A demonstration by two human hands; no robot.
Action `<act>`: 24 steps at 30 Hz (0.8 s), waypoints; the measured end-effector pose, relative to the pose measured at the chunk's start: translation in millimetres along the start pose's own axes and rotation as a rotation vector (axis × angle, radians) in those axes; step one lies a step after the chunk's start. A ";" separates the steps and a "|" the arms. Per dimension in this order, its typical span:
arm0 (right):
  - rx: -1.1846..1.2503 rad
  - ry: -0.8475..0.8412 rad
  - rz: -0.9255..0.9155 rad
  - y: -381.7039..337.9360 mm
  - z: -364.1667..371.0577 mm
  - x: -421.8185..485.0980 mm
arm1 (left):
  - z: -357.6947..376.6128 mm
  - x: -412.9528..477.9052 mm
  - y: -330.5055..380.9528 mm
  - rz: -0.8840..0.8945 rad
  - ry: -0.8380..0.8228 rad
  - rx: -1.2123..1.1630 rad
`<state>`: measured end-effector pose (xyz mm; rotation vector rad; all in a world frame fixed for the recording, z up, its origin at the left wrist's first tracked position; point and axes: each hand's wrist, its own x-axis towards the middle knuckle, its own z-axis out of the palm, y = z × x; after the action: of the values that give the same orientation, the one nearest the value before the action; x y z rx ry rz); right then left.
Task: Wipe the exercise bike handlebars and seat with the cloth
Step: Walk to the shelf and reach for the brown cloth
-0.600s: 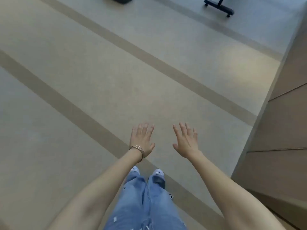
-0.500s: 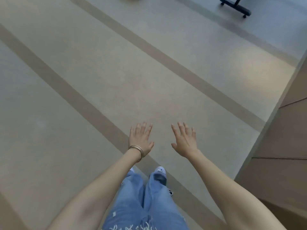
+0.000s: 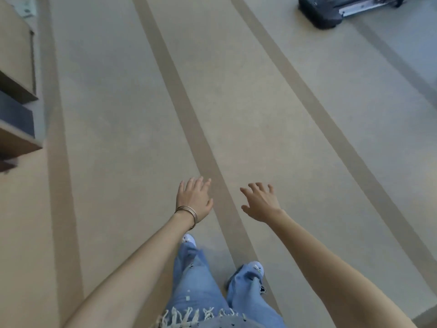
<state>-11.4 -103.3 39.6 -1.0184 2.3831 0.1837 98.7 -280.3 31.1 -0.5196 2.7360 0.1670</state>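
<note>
My left hand (image 3: 194,198), with thin bangles on the wrist, is stretched out palm down over the floor, fingers apart, holding nothing. My right hand (image 3: 260,200) hovers beside it, also palm down with spread fingers and nothing in it. No cloth is in view. No handlebars or seat are visible. At the top right lies the black base of a piece of gym equipment (image 3: 326,14); I cannot tell whether it belongs to the bike.
Beige floor with darker stripes (image 3: 194,129) runs away from me. Wooden stepped units (image 3: 16,67) stand at the left edge. My legs in blue jeans and light shoes (image 3: 256,266) are below my hands.
My view has swung: the wooden wall on the right is gone, wooden units now appear on the left, and a black equipment base shows top right. My feet are apart, mid-step. Both hands remain open.
</note>
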 end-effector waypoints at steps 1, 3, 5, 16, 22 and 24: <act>-0.014 -0.001 -0.024 -17.8 -8.1 11.7 | -3.5 -0.8 -22.2 -0.027 0.009 -0.001; -0.051 0.011 -0.077 -54.2 -25.0 36.1 | -9.5 -2.4 -67.5 -0.092 0.028 -0.017; -0.086 0.038 -0.126 -91.2 -44.1 62.1 | -15.3 -2.7 -111.9 -0.149 0.048 -0.044; -0.170 0.155 -0.379 -251.5 -138.8 183.5 | -40.2 6.6 -291.5 -0.432 0.106 -0.145; -0.249 0.123 -0.468 -290.2 -178.5 255.0 | -55.9 44.5 -344.5 -0.518 0.107 -0.200; -0.270 0.123 -0.489 -299.5 -195.0 286.2 | -65.7 65.4 -365.0 -0.546 0.117 -0.204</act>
<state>-46.4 -558.2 78.8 -1.7480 2.1706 0.2716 157.7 -651.8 50.7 -1.3412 2.5824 0.2821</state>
